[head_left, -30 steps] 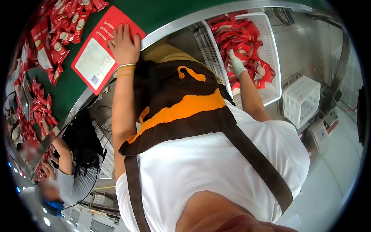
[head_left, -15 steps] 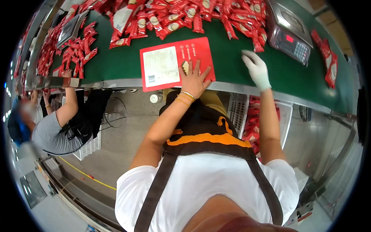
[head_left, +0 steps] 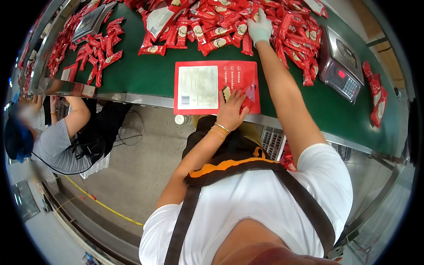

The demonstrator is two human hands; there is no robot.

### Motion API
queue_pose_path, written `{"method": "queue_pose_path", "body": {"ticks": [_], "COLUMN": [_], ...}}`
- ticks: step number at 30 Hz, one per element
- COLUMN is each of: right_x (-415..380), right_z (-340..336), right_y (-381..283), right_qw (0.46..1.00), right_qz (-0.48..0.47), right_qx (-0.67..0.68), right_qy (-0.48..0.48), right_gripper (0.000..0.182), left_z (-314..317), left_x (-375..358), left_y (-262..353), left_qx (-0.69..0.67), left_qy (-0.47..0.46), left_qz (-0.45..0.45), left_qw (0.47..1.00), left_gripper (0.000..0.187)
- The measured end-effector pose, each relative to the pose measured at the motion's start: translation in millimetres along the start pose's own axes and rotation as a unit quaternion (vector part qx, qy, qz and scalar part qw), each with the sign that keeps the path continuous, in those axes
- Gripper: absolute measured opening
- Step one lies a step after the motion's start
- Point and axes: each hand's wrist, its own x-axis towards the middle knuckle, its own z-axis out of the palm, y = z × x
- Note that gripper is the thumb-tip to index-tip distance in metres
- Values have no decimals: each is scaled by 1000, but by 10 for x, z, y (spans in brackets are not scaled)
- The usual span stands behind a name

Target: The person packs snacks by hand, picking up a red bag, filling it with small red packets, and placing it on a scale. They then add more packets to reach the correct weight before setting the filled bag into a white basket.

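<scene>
A flat red pouch with a white printed label lies on the green belt at its near edge. My bare left hand rests on the pouch's lower right part, fingers apart and stretched over it. My right hand, in a white glove, reaches to the far pile of small red packets. Its fingers are stretched out and apart over a packet in that pile; no firm hold shows.
A digital scale with a lit red display stands right of the pile, and a few packets lie beyond it. At left another person works beside a second scale. A metal rail edges the belt.
My right hand has moved from the near right of the belt, forward and left, to the packet pile. My left hand stays on the pouch, its fingers less widely spread. The view has shifted.
</scene>
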Motion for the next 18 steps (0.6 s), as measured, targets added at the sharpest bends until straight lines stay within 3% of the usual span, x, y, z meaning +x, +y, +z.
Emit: {"method": "queue_pose_path", "body": {"ticks": [1,3,4,5,7,8,9,12,13,14,18], "right_x": [-226,-480,-633,-647,-506,-476,-479,-592,-824,-850,-1384], "right_z": [43,120,90,80,-9,-47,-114,-501,-760,-947,-1541], "right_y": [67,108,186,184,297,257,362,649,963,766,1038], "right_qw": [994,982,971,975,966,960,965,954,951,945,961], "right_qz": [16,5,22,8,3,15,-37,-53,-89,-51,-44], "right_qx": [-42,-169,-176,-172,-128,-138,-120,-113,-108,-120,-71], "right_qy": [-97,-84,-160,-140,-226,-244,-232,-274,-277,-299,-263], "right_gripper": [64,63,62,63,64,64,64,61,60,61,64], "left_z": [15,2,7,-44,-137,-40,-231,-211,-153,-97,89], "left_x": [12,13,37,166,191,202,344,658,764,847,954], "left_y": [6,-7,-41,-58,30,-12,123,305,313,276,274], "left_qx": [-5,-61,-86,-86,-55,-43,17,86,125,167,211], "left_qy": [1,6,42,42,6,78,-32,-42,-85,-137,-203], "left_qz": [-4,-40,-41,-41,-57,-24,-87,-157,-171,-184,-216], "left_qw": [1000,997,995,995,997,996,996,983,974,959,931], "left_gripper": [42,38,33,33,29,28,28,28,31,36,49]}}
